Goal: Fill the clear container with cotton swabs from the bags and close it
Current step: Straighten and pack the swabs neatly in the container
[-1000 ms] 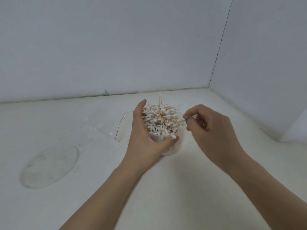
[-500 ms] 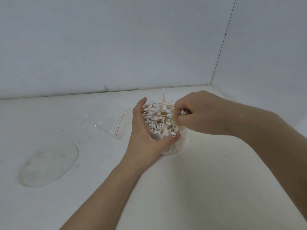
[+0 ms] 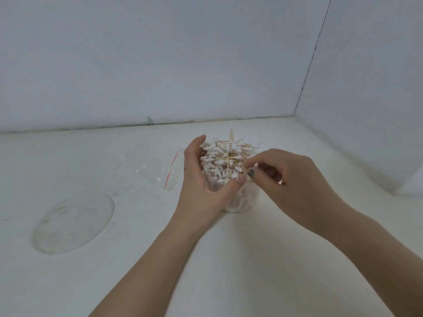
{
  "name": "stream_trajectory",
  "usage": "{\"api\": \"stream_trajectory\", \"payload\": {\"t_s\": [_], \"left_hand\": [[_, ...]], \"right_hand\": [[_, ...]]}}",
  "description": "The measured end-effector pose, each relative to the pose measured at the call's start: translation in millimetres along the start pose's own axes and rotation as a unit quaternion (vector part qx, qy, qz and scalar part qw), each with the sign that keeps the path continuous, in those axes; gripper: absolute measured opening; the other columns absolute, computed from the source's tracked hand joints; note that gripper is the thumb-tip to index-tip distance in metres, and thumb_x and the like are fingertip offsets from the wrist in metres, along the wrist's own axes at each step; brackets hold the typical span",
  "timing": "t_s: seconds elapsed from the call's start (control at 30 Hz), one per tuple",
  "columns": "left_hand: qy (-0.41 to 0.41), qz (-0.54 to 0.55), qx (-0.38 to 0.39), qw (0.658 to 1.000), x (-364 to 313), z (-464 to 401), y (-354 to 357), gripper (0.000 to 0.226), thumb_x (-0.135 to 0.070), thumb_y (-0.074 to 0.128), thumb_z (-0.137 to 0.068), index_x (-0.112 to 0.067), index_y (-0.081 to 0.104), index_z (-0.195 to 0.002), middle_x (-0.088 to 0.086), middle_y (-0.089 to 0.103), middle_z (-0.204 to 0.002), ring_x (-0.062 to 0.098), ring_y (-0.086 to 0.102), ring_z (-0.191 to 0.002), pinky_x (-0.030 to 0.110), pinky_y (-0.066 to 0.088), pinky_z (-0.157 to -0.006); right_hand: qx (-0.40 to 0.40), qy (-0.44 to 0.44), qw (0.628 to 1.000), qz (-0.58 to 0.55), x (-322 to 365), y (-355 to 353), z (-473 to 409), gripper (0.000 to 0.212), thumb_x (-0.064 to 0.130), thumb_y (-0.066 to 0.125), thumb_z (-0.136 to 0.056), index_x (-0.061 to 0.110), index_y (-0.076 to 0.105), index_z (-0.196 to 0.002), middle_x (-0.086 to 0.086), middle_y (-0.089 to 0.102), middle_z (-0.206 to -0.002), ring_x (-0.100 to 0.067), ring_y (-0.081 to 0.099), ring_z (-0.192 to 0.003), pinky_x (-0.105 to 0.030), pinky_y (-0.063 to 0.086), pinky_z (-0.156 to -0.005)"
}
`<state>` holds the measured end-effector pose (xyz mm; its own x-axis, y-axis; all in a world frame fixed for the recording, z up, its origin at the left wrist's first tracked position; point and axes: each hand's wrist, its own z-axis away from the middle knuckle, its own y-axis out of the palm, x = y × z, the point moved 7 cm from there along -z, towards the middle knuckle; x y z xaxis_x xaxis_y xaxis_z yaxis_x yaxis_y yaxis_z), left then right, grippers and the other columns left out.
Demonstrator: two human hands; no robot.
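White tabletop and bare walls surround the clear container [image 3: 238,197] at frame centre, my left hand [image 3: 201,181] curled around it. My right hand [image 3: 290,181] has dropped from the heaped cotton swabs [image 3: 225,160] to the rim's right, pinching a stray swab; the lid [image 3: 73,223] waits lower left

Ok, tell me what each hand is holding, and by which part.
The left hand grips the clear container around its upper wall. The right hand pinches cotton swabs by their ends at the right rim.

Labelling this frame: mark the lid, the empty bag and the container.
lid [image 3: 73,224], head view, middle of the clear disc.
empty bag [image 3: 158,165], head view, clear film left of its red strip.
container [image 3: 242,202], head view, lower wall below the hands.
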<state>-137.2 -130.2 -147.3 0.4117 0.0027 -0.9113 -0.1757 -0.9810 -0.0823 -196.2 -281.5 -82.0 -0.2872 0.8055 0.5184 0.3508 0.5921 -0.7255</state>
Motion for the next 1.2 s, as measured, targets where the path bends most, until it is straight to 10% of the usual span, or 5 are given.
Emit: {"api": "stream_trajectory", "payload": {"t_s": [0.4, 0.53, 0.8, 1.03, 1.2], "left_hand": [[0.121, -0.094, -0.051, 0.987, -33, 6, -14, 0.024, -0.025, 0.082, -0.084, -0.032, 0.066, -0.101, 0.001, 0.039, -0.142, 0.006, 0.038, -0.140, 0.020, 0.033, -0.114], [0.134, -0.117, -0.044, 0.983, -36, 3, -10, 0.005, -0.031, 0.073, -0.090, -0.035, 0.071, -0.092, -0.016, 0.041, -0.136, 0.029, 0.048, -0.135, 0.051, 0.038, -0.112], [0.086, -0.092, -0.064, 0.990, -41, -1, -13, 0.008, -0.029, 0.067, -0.093, -0.028, 0.072, -0.087, -0.009, 0.050, -0.128, 0.010, 0.046, -0.132, 0.008, 0.034, -0.100], [0.050, -0.077, -0.088, 0.992, -36, -9, -18, 0.014, -0.026, 0.070, -0.097, -0.030, 0.073, -0.085, -0.009, 0.052, -0.128, 0.001, 0.048, -0.127, 0.007, 0.036, -0.097], [0.065, -0.084, -0.085, 0.991, -39, -8, -20, 0.012, -0.035, 0.066, -0.092, -0.037, 0.071, -0.081, -0.012, 0.054, -0.124, 0.004, 0.050, -0.127, 0.009, 0.036, -0.100]], "right_hand": [[-0.004, -0.003, 0.999, -0.042, 6, -1, -5, 0.015, 0.019, 0.064, -0.092, 0.024, 0.076, -0.084, 0.007, 0.067, -0.077, -0.012, 0.059, -0.076, -0.017, 0.042, -0.066], [0.035, 0.015, 0.999, -0.029, 0, 6, -6, 0.017, 0.023, 0.063, -0.091, 0.023, 0.077, -0.082, 0.005, 0.065, -0.076, -0.012, 0.056, -0.074, -0.018, 0.040, -0.062], [0.058, 0.027, 0.998, -0.004, 9, -13, -11, 0.024, 0.026, 0.065, -0.091, 0.038, 0.065, -0.070, 0.018, 0.062, -0.068, 0.000, 0.054, -0.065, -0.008, 0.039, -0.062], [0.109, 0.039, 0.990, 0.077, 3, 7, -15, 0.024, 0.022, 0.061, -0.090, 0.011, 0.065, -0.068, 0.002, 0.057, -0.067, -0.010, 0.053, -0.069, -0.021, 0.040, -0.065], [-0.006, 0.021, 1.000, 0.019, -2, 3, -3, 0.023, 0.023, 0.058, -0.094, 0.021, 0.065, -0.072, 0.007, 0.053, -0.075, -0.008, 0.051, -0.075, -0.013, 0.036, -0.066]]}}
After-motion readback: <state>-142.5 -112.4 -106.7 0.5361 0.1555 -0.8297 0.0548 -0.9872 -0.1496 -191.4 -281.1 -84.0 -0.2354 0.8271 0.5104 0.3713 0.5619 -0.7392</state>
